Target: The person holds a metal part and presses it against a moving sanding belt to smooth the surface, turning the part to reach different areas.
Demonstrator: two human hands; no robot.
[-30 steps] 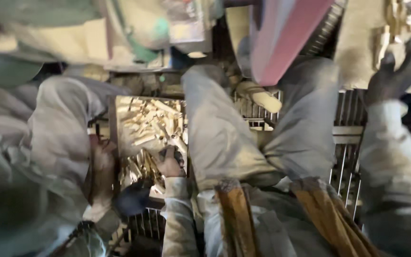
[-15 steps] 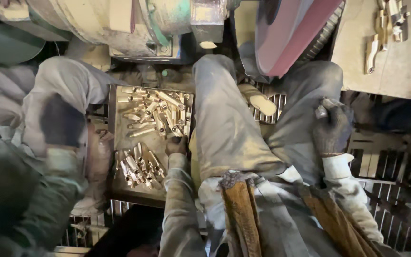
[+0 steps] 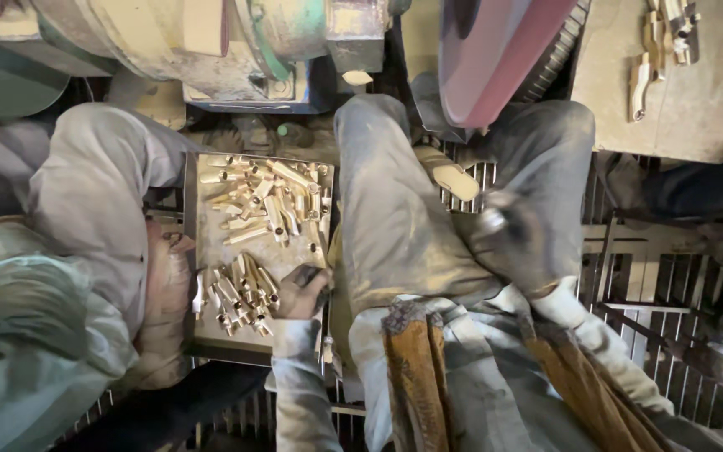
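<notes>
We take the flat, dusty metal tray (image 3: 211,243) between our knees as our landmark. On it lie small brass-coloured metal fittings (image 3: 265,197), short tubular pieces: a loose scatter on its far half and a tighter cluster (image 3: 240,293) on its near half. They are too many and too overlapping to count exactly; we make out two groups, a few dozen pieces in all. Our gloved left hand (image 3: 301,291) rests at the tray's near right corner, fingers curled beside the near cluster; we cannot tell whether it clasps a piece. Our gloved right hand (image 3: 508,243) lies on our thigh well to the right of the tray, blurred, its grip unreadable. The fittings look stiff, dense for their size and smooth, perhaps slippery in dusty gloves; pinching one across its barrel seems surest.
</notes>
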